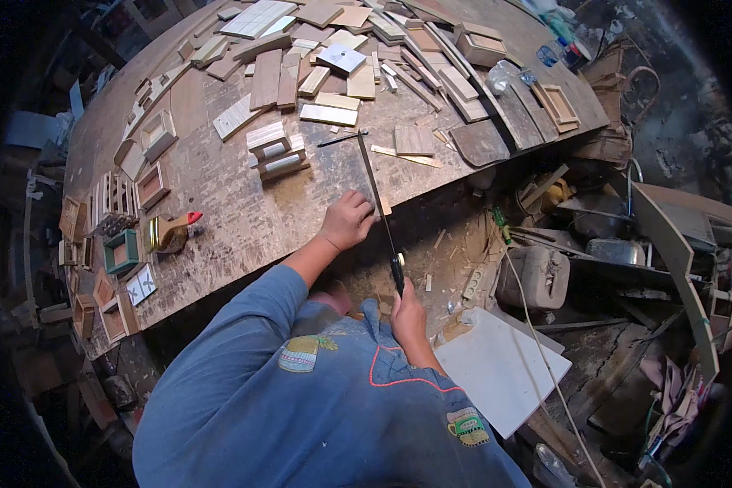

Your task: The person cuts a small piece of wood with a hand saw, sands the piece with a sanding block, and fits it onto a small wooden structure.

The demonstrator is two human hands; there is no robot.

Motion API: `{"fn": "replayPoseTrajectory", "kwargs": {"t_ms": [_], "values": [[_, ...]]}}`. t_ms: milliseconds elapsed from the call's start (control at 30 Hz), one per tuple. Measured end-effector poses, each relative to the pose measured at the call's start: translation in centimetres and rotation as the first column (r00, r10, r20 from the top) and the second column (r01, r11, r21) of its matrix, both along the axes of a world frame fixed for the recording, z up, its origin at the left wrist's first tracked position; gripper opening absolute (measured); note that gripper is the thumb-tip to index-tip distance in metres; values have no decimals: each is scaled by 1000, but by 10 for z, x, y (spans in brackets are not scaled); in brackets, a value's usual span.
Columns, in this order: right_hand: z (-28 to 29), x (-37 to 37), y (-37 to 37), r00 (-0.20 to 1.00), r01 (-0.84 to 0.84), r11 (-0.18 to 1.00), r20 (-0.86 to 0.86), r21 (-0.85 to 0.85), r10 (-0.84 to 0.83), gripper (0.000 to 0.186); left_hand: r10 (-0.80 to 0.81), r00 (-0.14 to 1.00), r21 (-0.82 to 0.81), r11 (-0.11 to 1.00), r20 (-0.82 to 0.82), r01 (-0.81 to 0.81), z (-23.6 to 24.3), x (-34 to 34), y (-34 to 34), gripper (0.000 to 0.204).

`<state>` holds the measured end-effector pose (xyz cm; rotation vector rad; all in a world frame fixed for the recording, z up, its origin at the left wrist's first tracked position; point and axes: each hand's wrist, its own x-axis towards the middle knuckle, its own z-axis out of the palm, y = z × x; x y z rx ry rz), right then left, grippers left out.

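Observation:
My right hand is wrapped round the black handle of what looks like a bar clamp. Its long, thin dark bar reaches over the bench edge, with a short crosspiece at the far end lying above the bench top. My left hand, fingers curled, is just left of the bar at the bench edge; whatever it may hold is hidden. A small pale wood piece shows beside the bar. Left of the crosspiece, grooved wooden blocks stand stacked on the worn bench.
Wood offcuts and boards crowd the far side of the bench. Small wooden boxes, a green box and a brush lie at left. Beside me are a white panel, a jerrycan and a trailing cord.

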<state>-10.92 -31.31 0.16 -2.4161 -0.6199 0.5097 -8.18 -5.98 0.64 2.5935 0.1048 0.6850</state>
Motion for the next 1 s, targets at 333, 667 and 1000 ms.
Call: {"fn": "replayPoseTrajectory", "kwargs": {"t_ms": [333, 667, 1000], "values": [[7, -1, 0, 1000, 3, 1000, -27, -11, -3, 46, -27, 1000, 24, 999, -16, 27, -4, 1, 2, 17], [-26, 19, 27, 996, -6, 1000, 87, 29, 4, 45, -49, 999, 68, 997, 8, 49, -5, 5, -2, 18], [-30, -6, -13, 1000, 15, 998, 21, 53, -16, 44, -5, 1000, 56, 998, -16, 6, -7, -1, 1, 19]]}}
